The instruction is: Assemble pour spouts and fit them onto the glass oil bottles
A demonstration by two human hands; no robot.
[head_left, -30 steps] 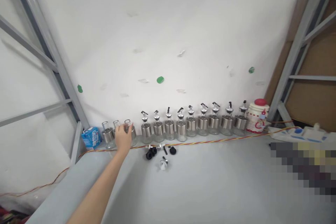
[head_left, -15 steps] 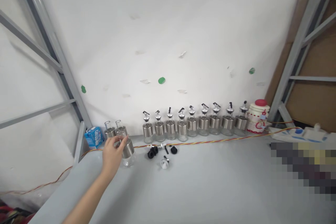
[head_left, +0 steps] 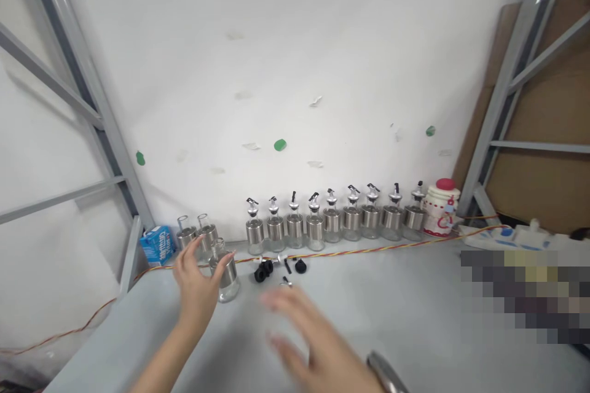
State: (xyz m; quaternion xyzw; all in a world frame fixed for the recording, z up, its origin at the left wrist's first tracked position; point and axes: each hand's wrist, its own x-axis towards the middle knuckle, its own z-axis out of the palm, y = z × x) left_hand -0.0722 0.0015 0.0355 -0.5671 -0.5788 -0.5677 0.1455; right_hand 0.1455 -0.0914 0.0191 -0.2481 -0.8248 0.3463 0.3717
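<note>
A glass oil bottle (head_left: 228,274) with a steel sleeve and an uncapped neck stands upright on the grey table. My left hand (head_left: 198,285) is beside it, thumb and fingers spread apart, with the thumb in front of the sleeve. Blurred by motion, my right hand (head_left: 318,341) reaches in over the table with its fingers apart and nothing in them. Just beyond its fingertips a pourer spout (head_left: 286,282) shows, mostly hidden by the hand. Black stoppers (head_left: 262,270) and another black stopper piece (head_left: 300,266) lie farther back.
Two uncapped bottles (head_left: 186,238) stand behind my left hand, beside a blue carton (head_left: 158,245). Several bottles with pourers (head_left: 315,231) line the wall. A red-lidded white jar (head_left: 440,209) ends the row. A twisted cable (head_left: 359,251) runs along the table's back.
My left hand has spread its fingers at the bottle, which stands slightly nearer. My right hand has come into view from below, covering most of the pourer spout. The camera view has shifted slightly.
</note>
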